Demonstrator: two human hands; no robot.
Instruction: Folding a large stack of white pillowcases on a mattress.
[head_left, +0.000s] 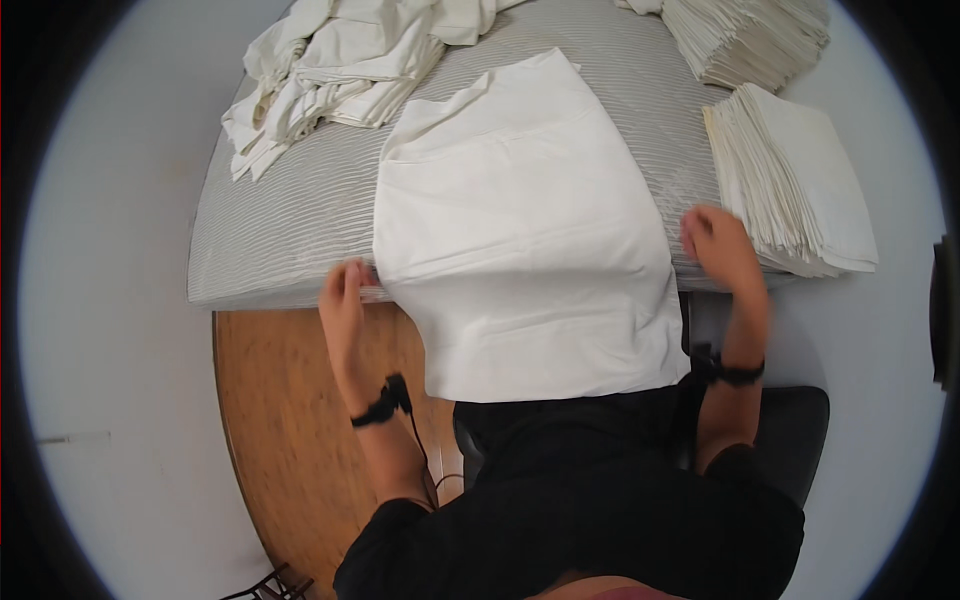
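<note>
A large white cloth lies spread over the front of the table, its near end draping past the edge onto my lap. Soft creases cross it, and its far left corner is folded unevenly. My left hand hovers by the cloth's left side at the table edge, fingers loosely bent and apart, seemingly holding nothing. On the opposite side, my right hand is a little away from the cloth, near a stack of folded white cloths. Its fingers are bent and slightly blurred, with nothing visible in them.
A rumpled heap of white cloths covers the table's far left. Another folded stack stands at the far right. The table has a striped grey cover. A black seat is at my right, above a wooden floor.
</note>
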